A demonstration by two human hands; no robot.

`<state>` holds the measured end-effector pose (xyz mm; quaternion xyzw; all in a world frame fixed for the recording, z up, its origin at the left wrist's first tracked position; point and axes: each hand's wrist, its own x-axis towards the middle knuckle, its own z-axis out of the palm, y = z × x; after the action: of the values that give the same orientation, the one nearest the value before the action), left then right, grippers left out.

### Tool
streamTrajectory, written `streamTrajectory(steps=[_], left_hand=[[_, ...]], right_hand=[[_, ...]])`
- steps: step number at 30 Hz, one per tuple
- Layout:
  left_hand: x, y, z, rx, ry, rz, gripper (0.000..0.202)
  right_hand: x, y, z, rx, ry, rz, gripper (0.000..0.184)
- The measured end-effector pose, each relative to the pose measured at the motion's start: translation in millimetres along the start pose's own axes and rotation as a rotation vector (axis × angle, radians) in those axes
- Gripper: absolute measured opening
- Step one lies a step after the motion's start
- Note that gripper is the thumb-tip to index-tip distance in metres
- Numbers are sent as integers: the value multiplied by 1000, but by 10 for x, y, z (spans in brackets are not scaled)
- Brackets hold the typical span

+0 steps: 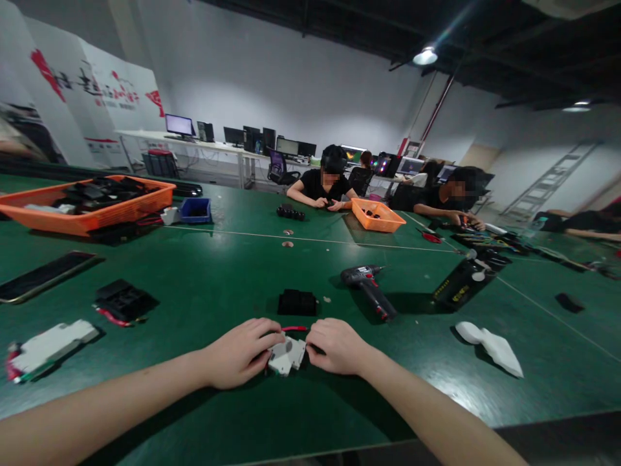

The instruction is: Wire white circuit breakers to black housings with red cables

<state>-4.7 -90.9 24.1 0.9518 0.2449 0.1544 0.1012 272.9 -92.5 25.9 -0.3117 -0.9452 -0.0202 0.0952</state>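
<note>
Between my two hands, low over the green table, is a white plastic part [288,356] with a red wire [294,329] along its far side. My left hand [242,353] grips its left edge with curled fingers. From the other side my right hand [337,346] pinches the right edge; its fingertips are partly hidden. Just beyond the fingers lies a black plastic block [297,302]. To the left are a black part with a red wire [123,301] and another white plastic part with red wires [55,346].
A cordless screwdriver [369,290], a black bottle [468,281] and a white object [491,346] lie to the right. Left are a phone [46,275], an orange basket of black parts [92,223] and a blue bin [196,220]. Across, co-workers sit by another orange basket [381,223].
</note>
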Motion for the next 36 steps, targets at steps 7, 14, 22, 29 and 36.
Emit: streamTrajectory(steps=[7, 14, 22, 29, 36], left_hand=[[16, 4, -16, -20, 11, -9, 41], [12, -11, -55, -33, -11, -5, 35], [-5, -20, -49, -1, 4, -41, 38], [-84, -738, -387, 477, 137, -654, 36], [-508, -1412, -707, 461, 45, -1293, 29]], right_hand=[[-28, 85, -35, 132, 93, -5, 11], [-12, 135, 31, 191, 68, 14, 10], [1, 127, -6, 195, 21, 22, 14], [-2, 150, -34, 209, 4, 42, 16], [3, 148, -42, 218, -13, 48, 15]])
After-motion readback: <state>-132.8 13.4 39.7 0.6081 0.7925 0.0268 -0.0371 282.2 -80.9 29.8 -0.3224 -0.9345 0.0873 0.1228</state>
